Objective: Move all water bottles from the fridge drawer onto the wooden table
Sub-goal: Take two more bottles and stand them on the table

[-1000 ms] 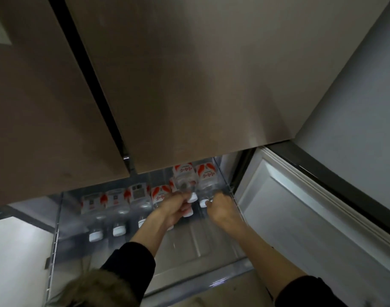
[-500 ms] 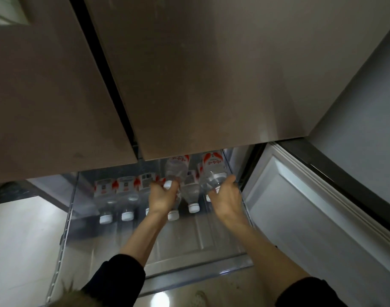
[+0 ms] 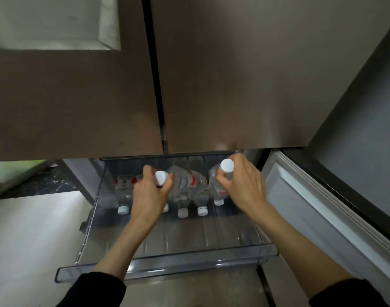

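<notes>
A clear plastic fridge drawer (image 3: 167, 265) stands pulled out below the closed fridge doors. Several clear water bottles with red-and-white labels and white caps lie in a row at its back, among them one at the left (image 3: 123, 196) and two in the middle (image 3: 182, 197). My left hand (image 3: 148, 196) grips a bottle (image 3: 161, 177) by its neck, white cap pointing up toward me. My right hand (image 3: 242, 185) grips another bottle (image 3: 220, 180) the same way, lifted above the row at the drawer's right side.
Two brown fridge doors (image 3: 234, 74) hang close above the drawer. The opened lower door (image 3: 311, 218) stands at the right. Light floor tiles (image 3: 34, 229) lie left of the drawer, with a dark patterned floor strip beyond.
Both hands have tipped their bottles upright and raised them off the row, caps now facing me. The view has moved in over the drawer.
</notes>
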Available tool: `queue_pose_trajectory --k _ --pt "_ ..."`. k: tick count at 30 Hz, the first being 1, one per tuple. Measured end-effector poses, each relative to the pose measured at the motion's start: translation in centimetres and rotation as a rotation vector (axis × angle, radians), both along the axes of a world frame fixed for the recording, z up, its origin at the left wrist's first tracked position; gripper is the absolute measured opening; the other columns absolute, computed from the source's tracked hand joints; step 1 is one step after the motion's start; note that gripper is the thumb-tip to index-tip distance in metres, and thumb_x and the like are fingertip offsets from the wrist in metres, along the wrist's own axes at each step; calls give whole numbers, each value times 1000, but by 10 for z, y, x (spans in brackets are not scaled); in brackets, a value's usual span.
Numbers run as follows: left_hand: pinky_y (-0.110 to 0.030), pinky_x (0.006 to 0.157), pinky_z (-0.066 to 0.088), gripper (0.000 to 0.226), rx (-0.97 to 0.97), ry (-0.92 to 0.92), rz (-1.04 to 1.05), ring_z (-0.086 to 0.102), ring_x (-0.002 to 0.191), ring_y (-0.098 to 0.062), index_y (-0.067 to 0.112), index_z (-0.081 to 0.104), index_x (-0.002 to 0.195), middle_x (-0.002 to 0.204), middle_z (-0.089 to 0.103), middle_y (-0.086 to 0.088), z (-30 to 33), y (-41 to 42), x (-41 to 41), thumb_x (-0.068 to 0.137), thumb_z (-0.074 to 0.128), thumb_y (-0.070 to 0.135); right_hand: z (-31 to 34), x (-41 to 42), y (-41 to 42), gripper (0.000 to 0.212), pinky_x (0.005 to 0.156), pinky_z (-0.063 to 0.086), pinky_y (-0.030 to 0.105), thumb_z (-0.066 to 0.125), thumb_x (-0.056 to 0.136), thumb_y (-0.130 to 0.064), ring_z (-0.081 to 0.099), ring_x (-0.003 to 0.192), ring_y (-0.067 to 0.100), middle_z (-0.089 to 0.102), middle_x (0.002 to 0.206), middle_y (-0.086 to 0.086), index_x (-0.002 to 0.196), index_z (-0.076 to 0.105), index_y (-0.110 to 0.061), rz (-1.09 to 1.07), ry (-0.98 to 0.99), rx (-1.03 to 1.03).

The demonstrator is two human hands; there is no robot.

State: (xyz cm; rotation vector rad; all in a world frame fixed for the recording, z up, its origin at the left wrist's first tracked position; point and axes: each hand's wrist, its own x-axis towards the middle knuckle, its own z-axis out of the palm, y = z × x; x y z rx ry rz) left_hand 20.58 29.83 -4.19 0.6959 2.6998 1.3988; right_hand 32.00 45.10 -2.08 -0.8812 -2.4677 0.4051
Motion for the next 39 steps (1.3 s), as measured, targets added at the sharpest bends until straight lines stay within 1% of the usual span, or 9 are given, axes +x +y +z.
queue_pose_trajectory --k 6,9,14,19,23,27,30,34,39 --pt "-26 48 42 30 12 157 -39 57 65 -20 12 46 85 68 56 0 30 -56 6 82 63 35 16 -6 -48 27 67 40 31 60 82 -33 55 94 22 60 100 3 100 52 -14 195 9 12" --pt "-40 58 56 33 63 178 -16 62 72 -22 10 50 87 79 61 -4 55 -98 7 80 63 39 37 -15 -85 26 70 41 33 64 79 -31 55 89 21 61 96 3 97 55 -13 296 118 3" --pt "-9 47 42 30 196 322 126 49 56 -3 10 49 83 67 52 8 106 -193 16 80 64 36 86 -33 -174 26 66 37 28 70 76 -25 50 75 16 60 87 3 92 56 -11 499 327 53" --pt "-12 50 37 32 201 433 390 46 54 -6 12 46 82 60 46 9 137 -313 24 81 64 39 123 -54 -278 26 68 40 22 67 80 -26 53 79 16 59 91 3 96 56 -10 665 415 -19" --pt "-13 51 36 33 133 472 575 45 54 -3 11 49 83 61 47 10 135 -410 41 80 64 41 120 -70 -367 24 76 52 38 65 81 -29 58 81 20 59 91 2 96 55 -12 831 368 -162" --pt "-26 55 40 34 20 434 746 48 57 -11 11 50 85 67 52 4 120 -501 63 80 63 42 102 -85 -461 25 66 42 32 65 79 -30 52 73 16 58 83 0 94 58 -11 1021 267 -190" --pt "-14 49 35 34 -52 405 851 47 57 -8 11 49 85 67 52 4 113 -566 75 81 63 42 94 -95 -531 24 65 39 31 65 78 -31 52 73 19 58 80 0 92 58 -12 1170 191 -188" --pt "-21 51 34 34 -98 374 1005 48 61 -13 9 52 87 72 54 1 106 -650 87 81 61 42 86 -115 -622 22 63 32 26 66 78 -32 46 69 17 48 70 -6 88 56 -15 1348 138 -212" --pt "-37 60 47 34 -157 294 1168 57 69 -21 10 53 86 76 60 -2 93 -748 89 80 62 43 76 -148 -735 30 66 47 34 65 77 -37 55 74 16 60 80 -4 95 57 -14 1564 40 -211"
